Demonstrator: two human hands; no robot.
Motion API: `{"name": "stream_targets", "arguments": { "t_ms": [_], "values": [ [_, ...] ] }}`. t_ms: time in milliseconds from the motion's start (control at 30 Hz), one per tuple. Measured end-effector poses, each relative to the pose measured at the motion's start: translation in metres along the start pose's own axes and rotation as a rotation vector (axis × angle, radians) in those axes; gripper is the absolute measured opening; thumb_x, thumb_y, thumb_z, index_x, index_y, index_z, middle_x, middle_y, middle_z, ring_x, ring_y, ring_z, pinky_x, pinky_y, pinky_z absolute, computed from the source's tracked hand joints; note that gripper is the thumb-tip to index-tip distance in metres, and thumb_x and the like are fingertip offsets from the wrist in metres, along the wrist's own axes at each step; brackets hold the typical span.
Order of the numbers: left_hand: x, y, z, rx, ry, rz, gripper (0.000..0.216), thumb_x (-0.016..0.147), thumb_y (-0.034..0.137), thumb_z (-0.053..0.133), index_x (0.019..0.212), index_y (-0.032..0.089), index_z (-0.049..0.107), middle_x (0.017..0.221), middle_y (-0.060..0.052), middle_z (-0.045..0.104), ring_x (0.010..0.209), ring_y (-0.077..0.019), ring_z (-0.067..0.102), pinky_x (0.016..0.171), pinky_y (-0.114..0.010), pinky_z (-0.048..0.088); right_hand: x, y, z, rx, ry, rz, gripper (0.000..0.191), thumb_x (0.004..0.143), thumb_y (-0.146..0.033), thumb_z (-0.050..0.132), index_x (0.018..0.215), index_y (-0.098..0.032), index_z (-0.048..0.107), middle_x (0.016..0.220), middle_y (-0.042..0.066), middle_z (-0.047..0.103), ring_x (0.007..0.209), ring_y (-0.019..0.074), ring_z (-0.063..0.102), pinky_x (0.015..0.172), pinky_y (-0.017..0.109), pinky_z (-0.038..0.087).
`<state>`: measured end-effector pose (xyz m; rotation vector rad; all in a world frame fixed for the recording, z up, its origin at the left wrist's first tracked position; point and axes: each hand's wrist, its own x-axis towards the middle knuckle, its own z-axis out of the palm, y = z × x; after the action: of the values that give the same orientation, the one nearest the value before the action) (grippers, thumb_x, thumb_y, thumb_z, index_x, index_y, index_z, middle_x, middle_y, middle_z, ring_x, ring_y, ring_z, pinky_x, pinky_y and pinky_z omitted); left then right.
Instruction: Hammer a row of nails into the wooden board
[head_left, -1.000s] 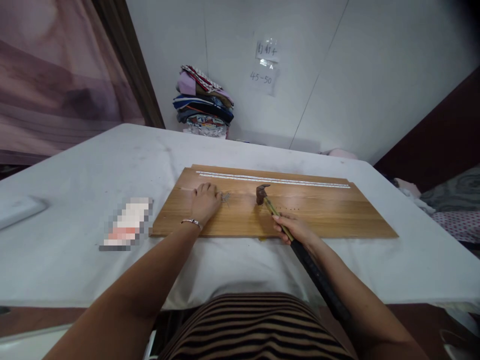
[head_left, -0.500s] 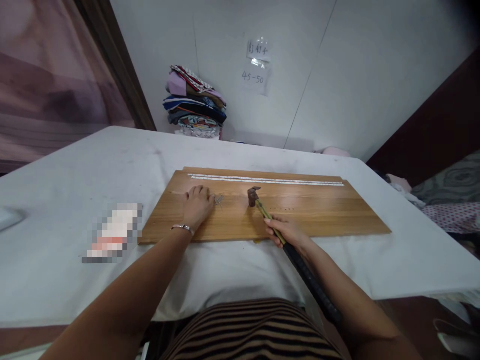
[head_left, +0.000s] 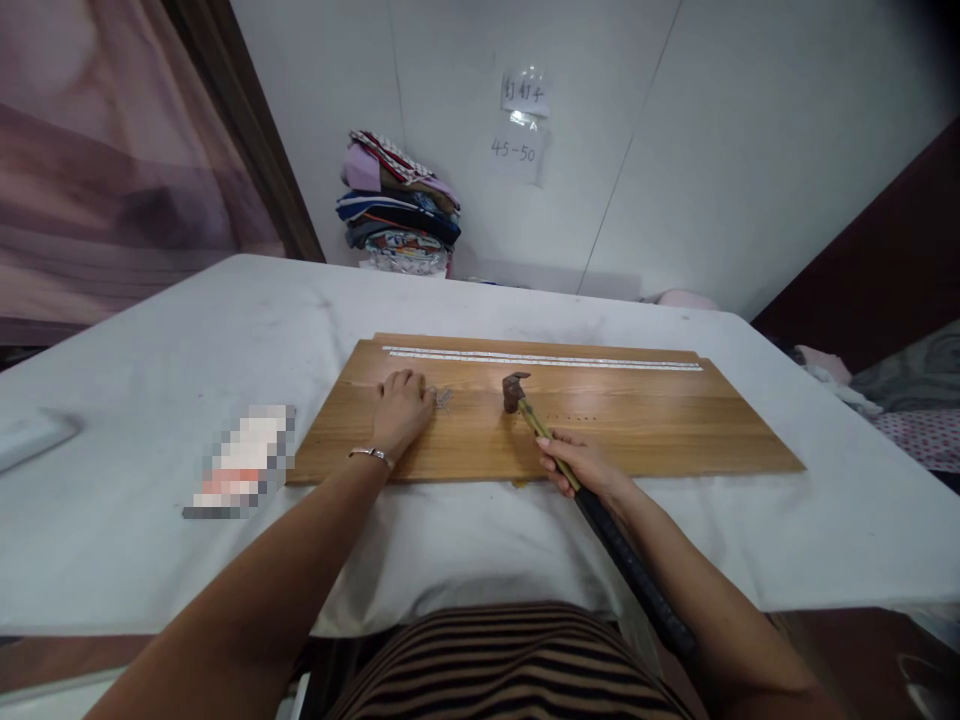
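A long wooden board lies on the white-covered table. My right hand grips the shaft of a hammer, whose rusty head rests on the board. My left hand, a bracelet at its wrist, lies on the board with fingers curled over a small heap of nails. What the fingers hold is hidden. A row of small nail heads or holes dots the board right of the hammer, and a pale strip runs along its far edge.
A blurred-out packet lies on the cloth left of the board. A pale flat object sits at the far left edge. Folded fabrics are stacked against the wall under a paper label.
Only the camera view has shifted slightly. Both hands and the hammer keep their places on the board.
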<state>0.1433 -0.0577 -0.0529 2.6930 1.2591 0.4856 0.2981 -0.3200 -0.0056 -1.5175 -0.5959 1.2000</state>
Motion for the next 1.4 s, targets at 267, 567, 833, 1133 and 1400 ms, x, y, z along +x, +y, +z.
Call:
{"name": "stream_targets", "arguments": {
  "t_ms": [267, 567, 833, 1133, 1400],
  "values": [
    [-0.001, 0.001, -0.0005, -0.003, -0.011, -0.009, 0.037, 0.098, 0.034, 0.04, 0.119, 0.019, 0.067, 0.143, -0.017, 0.06, 0.135, -0.0329, 0.051, 0.113, -0.053, 0.035, -0.0014, -0.0016, -0.0016, -0.018, -0.005, 0.0, 0.049, 0.068, -0.063, 0.078, 0.073, -0.023, 0.049, 0.054, -0.009, 0.05, 0.035, 0.0046, 0.038, 0.033, 0.021, 0.027],
    [0.0006, -0.0017, 0.0015, -0.009, -0.011, 0.005, 0.035, 0.099, 0.031, 0.039, 0.116, 0.019, 0.068, 0.141, -0.015, 0.062, 0.134, -0.0319, 0.051, 0.112, -0.051, 0.036, -0.0015, -0.0028, -0.0024, -0.032, -0.008, 0.011, 0.05, 0.069, -0.063, 0.077, 0.069, -0.022, 0.048, 0.053, -0.009, 0.048, 0.035, 0.0042, 0.037, 0.033, 0.021, 0.028],
    [0.0008, -0.0031, 0.0024, -0.005, -0.003, 0.011, 0.036, 0.098, 0.024, 0.038, 0.115, 0.022, 0.069, 0.139, -0.013, 0.064, 0.134, -0.03, 0.052, 0.111, -0.049, 0.036, -0.0012, -0.0036, -0.0025, -0.037, -0.018, 0.002, 0.049, 0.069, -0.063, 0.076, 0.07, -0.022, 0.048, 0.053, -0.009, 0.049, 0.034, 0.004, 0.038, 0.033, 0.021, 0.028],
    [0.0, 0.0004, -0.0032, -0.09, -0.013, -0.023, 0.035, 0.101, 0.039, 0.042, 0.111, 0.021, 0.071, 0.14, -0.014, 0.063, 0.134, -0.0322, 0.052, 0.113, -0.052, 0.035, -0.0022, -0.0038, -0.0033, -0.01, -0.008, 0.0, 0.044, 0.071, -0.058, 0.076, 0.076, -0.023, 0.05, 0.057, -0.009, 0.051, 0.034, 0.0044, 0.038, 0.033, 0.021, 0.026],
    [0.001, -0.0014, 0.0002, -0.067, -0.004, 0.0, 0.03, 0.098, 0.032, 0.044, 0.109, 0.019, 0.07, 0.138, -0.015, 0.064, 0.133, -0.0318, 0.053, 0.112, -0.051, 0.036, -0.0022, -0.0042, -0.0028, -0.063, -0.009, 0.011, 0.051, 0.068, -0.065, 0.075, 0.066, -0.022, 0.048, 0.053, -0.008, 0.048, 0.034, 0.0043, 0.038, 0.033, 0.022, 0.028]
  ]
}}
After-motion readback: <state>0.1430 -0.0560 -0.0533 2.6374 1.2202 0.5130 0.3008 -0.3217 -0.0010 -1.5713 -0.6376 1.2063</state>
